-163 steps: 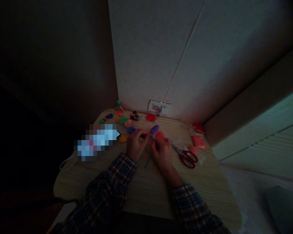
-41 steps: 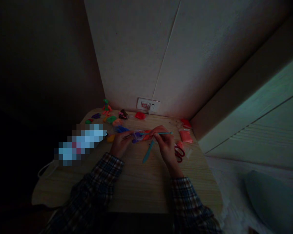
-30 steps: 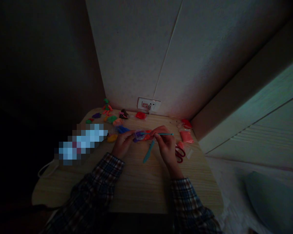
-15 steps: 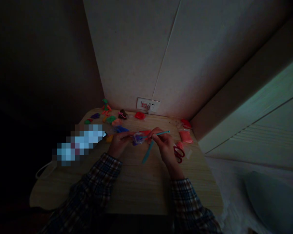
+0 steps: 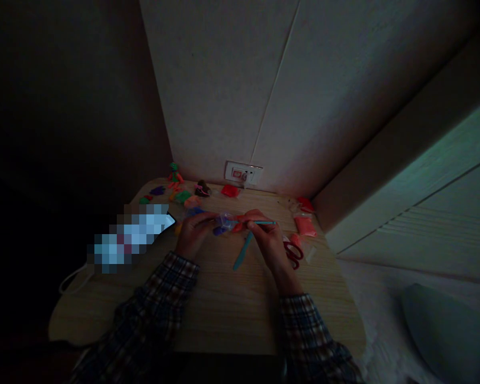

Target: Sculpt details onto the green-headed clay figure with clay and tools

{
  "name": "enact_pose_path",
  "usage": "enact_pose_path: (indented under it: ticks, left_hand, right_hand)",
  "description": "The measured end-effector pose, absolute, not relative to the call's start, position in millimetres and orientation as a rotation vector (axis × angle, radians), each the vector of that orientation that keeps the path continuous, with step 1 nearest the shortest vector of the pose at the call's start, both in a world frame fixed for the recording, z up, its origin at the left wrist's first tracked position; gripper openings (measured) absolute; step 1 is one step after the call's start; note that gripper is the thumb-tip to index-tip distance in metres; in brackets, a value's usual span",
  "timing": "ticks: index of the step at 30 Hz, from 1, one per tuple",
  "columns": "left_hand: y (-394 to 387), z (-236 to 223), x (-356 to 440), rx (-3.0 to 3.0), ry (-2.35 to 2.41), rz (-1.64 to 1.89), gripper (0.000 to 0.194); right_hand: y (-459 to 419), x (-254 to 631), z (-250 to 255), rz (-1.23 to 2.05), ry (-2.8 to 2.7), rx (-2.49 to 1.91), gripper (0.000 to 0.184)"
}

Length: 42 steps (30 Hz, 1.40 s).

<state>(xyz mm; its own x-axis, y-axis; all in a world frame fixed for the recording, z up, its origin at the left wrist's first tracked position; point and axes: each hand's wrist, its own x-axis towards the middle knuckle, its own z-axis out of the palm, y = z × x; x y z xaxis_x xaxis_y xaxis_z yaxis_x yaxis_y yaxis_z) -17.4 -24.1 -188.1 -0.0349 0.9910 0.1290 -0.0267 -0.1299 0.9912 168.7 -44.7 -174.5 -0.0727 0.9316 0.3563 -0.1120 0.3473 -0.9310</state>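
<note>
My left hand [image 5: 192,234] pinches a small clear plastic bag [image 5: 224,220] at its edge; something purple-blue shows in or just behind it. Between the thumb and fingers of my right hand [image 5: 267,237] is a thin teal modelling tool [image 5: 264,222], its near end pointing right and its other end reaching toward the bag. Whether the tip touches the bag's contents I cannot tell. Below my right fingers a flat teal plastic knife [image 5: 243,253] lies on the wooden table [image 5: 224,304]. An orange-red piece [image 5: 238,227] shows between the hands, partly hidden.
Red-handled scissors [image 5: 293,253] and a pink clay packet [image 5: 305,225] lie right of my right hand. A lit phone [image 5: 136,234] is at the left. Along the back are a green-and-orange figure [image 5: 174,173], a red packet [image 5: 230,191] and several coloured clay lumps. A socket [image 5: 244,173] is on the wall.
The teal tool has tilted flatter, its right end dropping slightly. The plastic bag has shifted a little up and left between my hands. Both hands keep their hold.
</note>
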Motion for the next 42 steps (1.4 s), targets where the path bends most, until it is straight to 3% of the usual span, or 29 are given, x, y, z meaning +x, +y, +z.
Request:
enact_pose_path:
  ticks: [7, 15, 23, 27, 36, 42]
  left_hand:
    - [-21, -193, -18, 1.29, 1.115, 1.35, 0.035]
    - [-22, -190, -17, 1.476, 1.165, 1.458, 0.022]
    - [-28, -193, -15, 1.736, 1.182, 1.361, 0.042]
    - [-25, -197, -16, 1.688, 1.191, 1.371, 0.048]
    - [-28, -192, -12, 1.483, 1.229, 1.341, 0.037]
    - [-28, -191, -8, 1.178, 1.02, 1.358, 0.041]
  right_hand:
    - [-44, 180, -170, 0.895, -1.281, -1.075, 0.014]
    - [-47, 167, -176, 0.512, -1.84, -1.126, 0.015]
    - [-49, 168, -181, 0.319, -1.858, -1.153, 0.019]
    - [-51, 166, -185, 0.227, -1.898, -1.182, 0.02]
    - [-53, 160, -192, 0.126, -1.908, -1.221, 0.022]
    - [-54, 156, -190, 0.101, -1.862, -1.219, 0.022]
